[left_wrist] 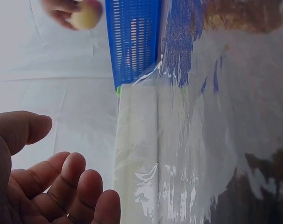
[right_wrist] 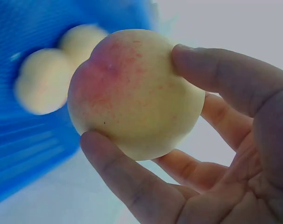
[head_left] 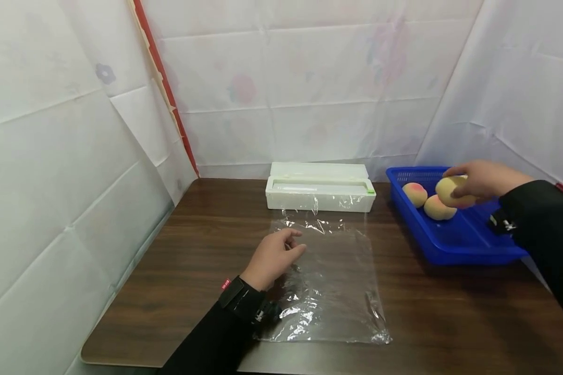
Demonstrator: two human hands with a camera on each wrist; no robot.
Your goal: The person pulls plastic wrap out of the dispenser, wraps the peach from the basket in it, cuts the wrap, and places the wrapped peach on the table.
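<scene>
My right hand grips a pale yellow peach with a red blush, thumb on one side and fingers on the other. It holds the peach above the blue plastic basket. Inside the basket lie two more peaches, one at the left wall and another beside it. Over the left part of a clear plastic wrap sheet, my left hand hovers with loosely bent fingers and nothing in them. The sheet stretches from a white wrap box, whose lid stands raised, toward the table's front edge.
The brown wooden table has its front edge near me. White printed cloth hangs behind it and on both sides. A red strip runs down the back left corner.
</scene>
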